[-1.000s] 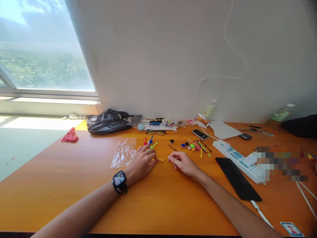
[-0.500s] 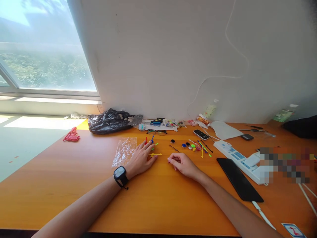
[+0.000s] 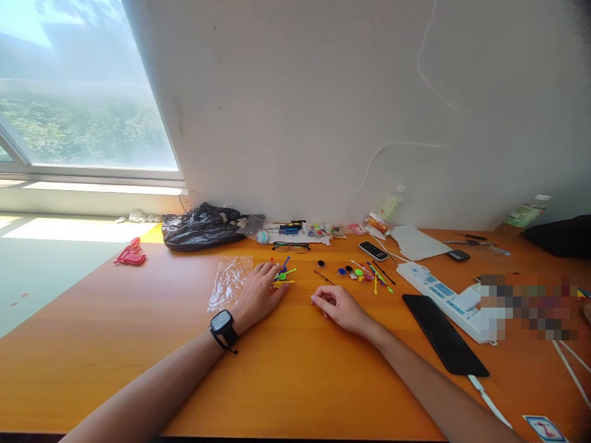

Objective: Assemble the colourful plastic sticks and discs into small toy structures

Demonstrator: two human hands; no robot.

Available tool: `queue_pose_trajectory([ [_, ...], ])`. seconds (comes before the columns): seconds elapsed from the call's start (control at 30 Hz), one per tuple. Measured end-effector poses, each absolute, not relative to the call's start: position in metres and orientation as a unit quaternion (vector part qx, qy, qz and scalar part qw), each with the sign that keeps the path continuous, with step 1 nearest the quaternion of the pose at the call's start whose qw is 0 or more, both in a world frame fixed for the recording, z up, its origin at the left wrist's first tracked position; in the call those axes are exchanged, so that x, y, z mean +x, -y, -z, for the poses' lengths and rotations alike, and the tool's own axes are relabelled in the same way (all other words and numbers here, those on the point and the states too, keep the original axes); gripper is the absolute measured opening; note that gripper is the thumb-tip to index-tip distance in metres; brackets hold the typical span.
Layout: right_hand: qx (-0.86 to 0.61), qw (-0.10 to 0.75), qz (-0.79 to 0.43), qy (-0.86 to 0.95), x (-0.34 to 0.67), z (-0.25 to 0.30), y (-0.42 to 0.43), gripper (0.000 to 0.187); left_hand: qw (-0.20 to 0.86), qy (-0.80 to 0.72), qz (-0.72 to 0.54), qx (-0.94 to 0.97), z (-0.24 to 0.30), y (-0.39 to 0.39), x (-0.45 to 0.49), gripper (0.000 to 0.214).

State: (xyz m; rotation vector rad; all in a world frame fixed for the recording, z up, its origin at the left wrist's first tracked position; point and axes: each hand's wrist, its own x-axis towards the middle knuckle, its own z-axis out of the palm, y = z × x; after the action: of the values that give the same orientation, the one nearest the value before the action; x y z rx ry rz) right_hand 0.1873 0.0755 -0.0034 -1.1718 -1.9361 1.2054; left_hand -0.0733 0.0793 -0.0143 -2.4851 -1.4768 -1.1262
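My left hand (image 3: pixel 261 290) lies palm down with its fingers stretched out, at the left side of a small group of plastic arrow spinners. A blue arrow (image 3: pixel 287 263), a green arrow (image 3: pixel 289 272) and a yellow arrow (image 3: pixel 287 282) point out from beside its fingers. Only the tip of a red arrow (image 3: pixel 272 259) shows beyond them. The fingers partly hide the round bases. My right hand (image 3: pixel 339 306) rests on the table with curled fingers, and nothing shows in them. A thin black arrow (image 3: pixel 324 277) lies just beyond it.
Loose round bases (image 3: pixel 359 272) and several coloured arrows (image 3: pixel 379 278) lie right of centre. A clear plastic bag (image 3: pixel 229 283) is left of my left hand. Glasses (image 3: pixel 292 247) and a black bag (image 3: pixel 203 227) sit farther back. At right are a phone (image 3: pixel 443 335) and power strip (image 3: pixel 446 301).
The yellow arrow has moved left, close to the green and blue ones. More of the green arrow shows, less of the red one. My right hand stays in place.
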Motion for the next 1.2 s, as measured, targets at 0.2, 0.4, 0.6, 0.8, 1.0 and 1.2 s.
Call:
queue_pose_trajectory([
  [0.2,-0.436,0.280,-0.429,0.740,0.189,0.003,-0.075,0.041,0.063,0.495,0.331,-0.801,0.002,-0.061,-0.065,0.016],
  [0.4,-0.428,0.284,-0.412,0.753,0.189,0.007,-0.075,0.036,0.011,0.449,0.261,-0.854,0.005,-0.044,-0.051,0.018],
  [0.6,-0.481,0.321,-0.263,0.772,0.197,0.006,-0.083,0.027,-0.012,0.433,0.272,-0.859,0.006,-0.043,-0.048,0.019],
  [0.8,-0.592,0.261,-0.008,0.762,0.210,-0.006,-0.086,0.006,-0.046,0.402,0.291,-0.867,0.011,-0.046,-0.049,0.010],
  [1.0,-0.617,0.139,0.036,0.774,0.216,-0.006,-0.089,0.009,-0.068,0.383,0.324,-0.862,0.015,-0.047,-0.050,0.008],
  [1.2,-0.610,0.197,0.007,0.768,0.220,-0.005,-0.096,0.011,-0.076,0.373,0.331,-0.863,0.015,-0.048,-0.053,0.017],
])
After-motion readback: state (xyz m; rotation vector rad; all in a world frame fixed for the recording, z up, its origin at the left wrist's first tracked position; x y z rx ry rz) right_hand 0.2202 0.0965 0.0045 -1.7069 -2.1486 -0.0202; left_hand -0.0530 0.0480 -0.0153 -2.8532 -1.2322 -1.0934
